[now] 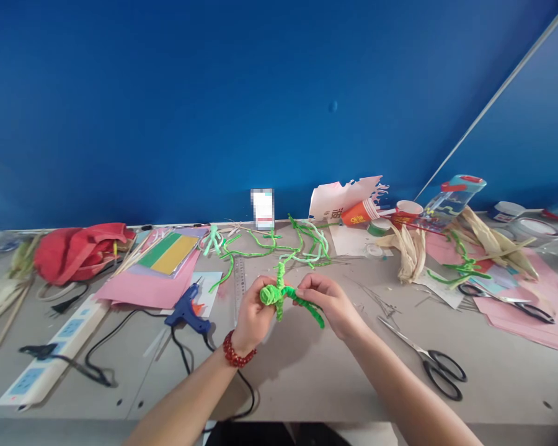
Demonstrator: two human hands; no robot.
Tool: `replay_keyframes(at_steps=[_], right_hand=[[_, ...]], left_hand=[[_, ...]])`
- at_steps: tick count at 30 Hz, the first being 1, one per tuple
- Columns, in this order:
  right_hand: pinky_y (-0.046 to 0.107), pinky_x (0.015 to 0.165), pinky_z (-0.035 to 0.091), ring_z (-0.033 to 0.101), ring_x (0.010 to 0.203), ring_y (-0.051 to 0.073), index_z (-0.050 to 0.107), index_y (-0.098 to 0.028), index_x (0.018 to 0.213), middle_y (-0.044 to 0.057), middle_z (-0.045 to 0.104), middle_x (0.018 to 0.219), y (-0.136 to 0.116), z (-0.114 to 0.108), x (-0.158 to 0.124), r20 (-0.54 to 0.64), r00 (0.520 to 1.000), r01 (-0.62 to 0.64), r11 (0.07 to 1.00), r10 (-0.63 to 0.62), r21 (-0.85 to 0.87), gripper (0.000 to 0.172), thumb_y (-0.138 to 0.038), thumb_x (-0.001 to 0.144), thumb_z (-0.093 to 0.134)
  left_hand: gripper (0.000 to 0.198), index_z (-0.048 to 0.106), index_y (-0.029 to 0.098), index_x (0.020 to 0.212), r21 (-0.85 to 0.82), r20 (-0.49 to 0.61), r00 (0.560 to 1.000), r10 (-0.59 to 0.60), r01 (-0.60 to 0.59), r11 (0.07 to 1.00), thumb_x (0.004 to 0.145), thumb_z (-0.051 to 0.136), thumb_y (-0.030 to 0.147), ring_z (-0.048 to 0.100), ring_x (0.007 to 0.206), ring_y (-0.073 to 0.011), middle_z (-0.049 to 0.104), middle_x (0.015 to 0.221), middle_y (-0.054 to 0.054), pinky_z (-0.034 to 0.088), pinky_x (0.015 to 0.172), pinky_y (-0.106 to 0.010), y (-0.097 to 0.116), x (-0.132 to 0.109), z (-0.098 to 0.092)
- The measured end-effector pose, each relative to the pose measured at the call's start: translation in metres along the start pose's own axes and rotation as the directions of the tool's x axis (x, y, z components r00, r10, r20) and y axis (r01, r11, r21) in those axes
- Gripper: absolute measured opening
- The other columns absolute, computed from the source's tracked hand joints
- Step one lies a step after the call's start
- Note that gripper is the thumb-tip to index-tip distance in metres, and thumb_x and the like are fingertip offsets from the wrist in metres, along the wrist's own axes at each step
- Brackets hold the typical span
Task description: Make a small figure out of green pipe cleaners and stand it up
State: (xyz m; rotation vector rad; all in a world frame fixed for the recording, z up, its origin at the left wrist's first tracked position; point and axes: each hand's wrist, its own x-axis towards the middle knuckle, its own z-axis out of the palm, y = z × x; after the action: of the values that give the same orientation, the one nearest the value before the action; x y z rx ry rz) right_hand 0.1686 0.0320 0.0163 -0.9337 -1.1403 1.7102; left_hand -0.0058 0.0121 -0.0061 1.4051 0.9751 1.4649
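Note:
Between my two hands, above the table, is a figure of twisted green pipe cleaners (280,275), with a coiled round end and several limbs. My left hand (253,313), with a red bead bracelet (237,352) at the wrist, closes around the coiled end. A darker green limb lies in the pinch of my right hand (326,303), its loose end hanging below the fingers. More green pipe cleaners (255,251) lie just beyond my hands. Partly behind my left hand is a clear ruler (240,282).
A blue glue gun (188,310) and its cord lie left, near a white power strip (58,353). Black-handled scissors (430,359) rest on the right. Toward the blue wall stand paper cups (360,212), and dried husks (407,251) lie closer. Pink paper (530,310) covers the far right.

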Motion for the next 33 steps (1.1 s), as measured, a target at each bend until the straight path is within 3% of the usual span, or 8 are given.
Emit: replay_keyframes(at_steps=[4,10,16,26,33], right_hand=[[0.026,0.069,0.047,0.064,0.066,0.014,0.059,-0.018,0.065,-0.002,0.063,0.067,0.0,-0.001,0.0,0.04,0.997,-0.075,0.983,0.07,0.165,0.026,-0.032,0.065,0.081],[0.024,0.066,0.045,0.063,0.066,0.014,0.06,-0.017,0.071,0.002,0.067,0.066,-0.003,-0.001,-0.002,0.126,0.987,-0.123,0.98,0.103,0.156,0.028,-0.037,0.071,0.079],[0.023,0.063,0.045,0.06,0.06,0.012,0.063,-0.014,0.074,0.006,0.07,0.068,0.003,-0.001,-0.001,0.24,0.949,-0.254,0.947,0.204,0.199,0.025,-0.037,0.077,0.072],[0.021,0.065,0.048,0.061,0.062,0.011,0.063,-0.014,0.078,0.006,0.071,0.07,0.009,0.0,-0.001,0.269,0.946,-0.26,0.918,0.18,0.3,0.019,-0.031,0.08,0.071],[0.025,0.069,0.051,0.059,0.059,0.01,0.061,-0.016,0.08,0.002,0.067,0.068,0.017,0.003,0.0,0.369,0.914,-0.329,0.842,0.17,0.428,0.02,-0.028,0.077,0.077]], left_hand=[[0.017,0.064,0.022,0.091,0.001,0.032,0.999,0.007,-0.007,1.0,0.078,0.064,0.01,0.065,0.083,-0.0191,0.071,0.09,-0.005,0.05,0.074,-0.031,0.0,0.0,-0.001],[0.015,0.06,0.022,0.093,-0.128,0.055,0.997,-0.047,0.054,0.99,0.08,0.068,0.021,0.065,0.078,-0.0174,0.07,0.088,-0.004,0.052,0.068,-0.03,0.003,0.003,0.0],[0.019,0.059,0.022,0.091,-0.183,0.067,0.996,-0.055,0.067,0.981,0.078,0.072,0.024,0.066,0.078,-0.0183,0.071,0.087,-0.004,0.052,0.066,-0.03,0.0,0.003,-0.003],[0.014,0.062,0.021,0.083,-0.199,0.069,0.994,-0.086,0.098,0.975,0.076,0.074,0.02,0.063,0.082,-0.018,0.069,0.09,-0.005,0.051,0.074,-0.031,0.004,0.006,-0.002],[0.024,0.061,0.02,0.08,-0.336,0.099,0.962,-0.256,0.275,0.901,0.069,0.082,0.025,0.062,0.075,-0.0143,0.064,0.078,0.001,0.052,0.075,-0.03,0.003,0.009,-0.004]])
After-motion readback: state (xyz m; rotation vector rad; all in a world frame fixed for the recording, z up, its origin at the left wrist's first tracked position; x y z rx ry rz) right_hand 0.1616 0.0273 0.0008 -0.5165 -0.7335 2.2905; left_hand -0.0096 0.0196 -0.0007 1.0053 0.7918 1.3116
